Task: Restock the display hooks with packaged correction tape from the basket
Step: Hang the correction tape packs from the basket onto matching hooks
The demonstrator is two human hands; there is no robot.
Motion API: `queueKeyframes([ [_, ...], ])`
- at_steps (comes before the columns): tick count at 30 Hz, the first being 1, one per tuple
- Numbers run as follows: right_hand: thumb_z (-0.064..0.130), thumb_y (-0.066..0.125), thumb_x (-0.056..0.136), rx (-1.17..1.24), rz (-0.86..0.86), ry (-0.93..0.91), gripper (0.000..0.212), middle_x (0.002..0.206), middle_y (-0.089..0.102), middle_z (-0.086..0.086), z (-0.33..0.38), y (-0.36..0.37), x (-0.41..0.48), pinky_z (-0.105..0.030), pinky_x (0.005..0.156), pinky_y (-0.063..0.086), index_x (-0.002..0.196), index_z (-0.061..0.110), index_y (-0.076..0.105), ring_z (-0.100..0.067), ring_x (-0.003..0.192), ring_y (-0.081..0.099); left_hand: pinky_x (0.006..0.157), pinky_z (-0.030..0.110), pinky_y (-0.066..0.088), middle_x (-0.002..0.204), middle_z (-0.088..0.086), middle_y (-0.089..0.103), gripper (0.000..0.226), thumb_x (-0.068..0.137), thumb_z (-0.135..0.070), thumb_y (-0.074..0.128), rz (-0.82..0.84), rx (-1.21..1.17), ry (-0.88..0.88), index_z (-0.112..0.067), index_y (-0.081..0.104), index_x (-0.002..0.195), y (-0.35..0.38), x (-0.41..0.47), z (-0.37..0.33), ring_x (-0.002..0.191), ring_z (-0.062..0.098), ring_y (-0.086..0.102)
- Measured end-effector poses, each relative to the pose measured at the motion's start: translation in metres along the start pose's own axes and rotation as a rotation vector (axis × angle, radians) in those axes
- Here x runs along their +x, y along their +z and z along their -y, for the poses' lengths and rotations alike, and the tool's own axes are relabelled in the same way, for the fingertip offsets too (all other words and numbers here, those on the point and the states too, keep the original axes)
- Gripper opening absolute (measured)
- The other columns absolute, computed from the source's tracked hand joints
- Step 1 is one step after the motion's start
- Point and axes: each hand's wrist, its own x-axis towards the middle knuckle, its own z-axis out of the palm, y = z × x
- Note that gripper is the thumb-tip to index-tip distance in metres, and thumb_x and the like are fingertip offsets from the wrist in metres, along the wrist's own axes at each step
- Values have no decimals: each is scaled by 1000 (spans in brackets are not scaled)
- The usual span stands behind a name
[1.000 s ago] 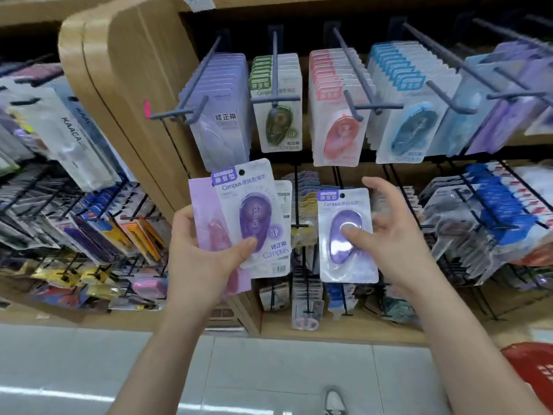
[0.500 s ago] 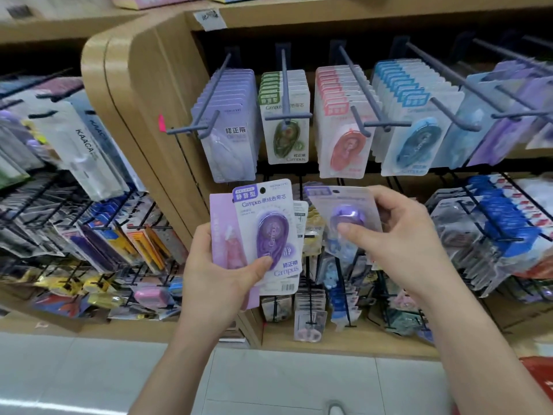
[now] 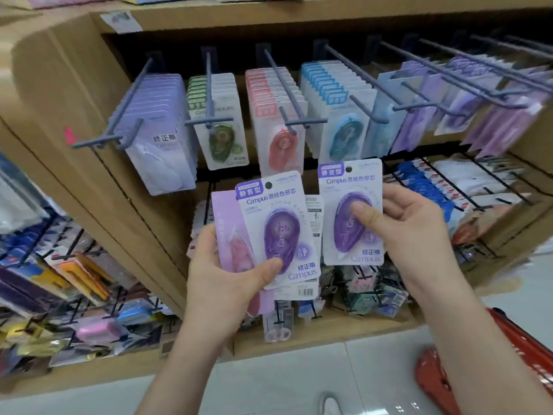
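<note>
Head view: a wooden display shelf (image 3: 74,121) fills the frame. Grey display hooks (image 3: 287,85) across the upper half carry hanging correction tape packs (image 3: 341,115). A red basket (image 3: 523,348) sits at lower right. At centre, the left hand (image 3: 227,283) grips a fanned stack, thumb on the front purple pack (image 3: 278,229), with a pink pack (image 3: 230,235) behind. Just right of it, the right hand (image 3: 410,223) pinches a single purple Campus pack (image 3: 350,211), upright, below the hooks.

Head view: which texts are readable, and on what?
"KOKUYO": left purple pack, top corner.
"静音型": it and right purple pack, corner labels.
"Campus 原纸色带芯": both, headings.
"修正带": both, bottom; also white pack on leftmost hook.
Barcode digits, shelf tag: too blurred.
</note>
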Motion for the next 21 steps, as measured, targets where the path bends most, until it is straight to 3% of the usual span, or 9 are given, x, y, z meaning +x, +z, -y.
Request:
queueKeyframes([
  [2, 4, 67, 89, 9, -78, 11, 21, 93, 77, 4, -2, -20, 1, -29, 77, 56, 103, 19, 68, -11, 84, 72, 71, 31, 59, 100, -10, 75, 65, 59, 6, 89, 53, 52, 14, -27, 56, 105, 19, 0, 4, 94, 12, 72],
  [6, 7, 60, 95, 59, -197, 3, 19, 94, 75, 3, 0, -58, 4, -41, 87, 56, 105, 23, 64, -17, 88, 68, 68, 23, 57, 93, -17, 74, 62, 63, 10, 86, 152, 107, 46, -30, 56, 99, 64, 0, 11, 88, 5, 72],
  [9, 11, 62, 93, 73, -278, -34, 16, 94, 77, 2, 5, -87, 11, -45, 88, 57, 105, 21, 67, -20, 90, 69, 77, 29, 57, 94, -19, 71, 63, 58, -8, 92, 190, 196, 97, -46, 57, 94, 98, 1, 13, 89, 7, 70],
  [11, 12, 62, 95, 68, -327, -58, 13, 94, 76, 2, 7, -106, 17, -47, 88, 56, 105, 18, 67, -21, 90, 69, 74, 23, 56, 91, -25, 68, 60, 59, -14, 93, 193, 246, 134, -45, 55, 94, 119, 2, 11, 82, 0, 67],
  [16, 11, 59, 98, 10, -349, -107, 13, 93, 75, 5, 5, -157, 41, -40, 83, 56, 105, 20, 66, -17, 87, 68, 73, 47, 58, 89, -17, 67, 57, 59, -27, 90, 187, 346, 170, -45, 52, 98, 174, 7, 13, 82, 16, 66],
  [21, 12, 58, 99, -9, -311, -119, 10, 102, 72, -1, 1, -194, 71, -39, 83, 54, 105, 18, 61, -17, 91, 67, 66, 51, 59, 86, -13, 65, 55, 63, -25, 91, 166, 382, 152, -48, 52, 95, 219, 13, 18, 81, 19, 66],
])
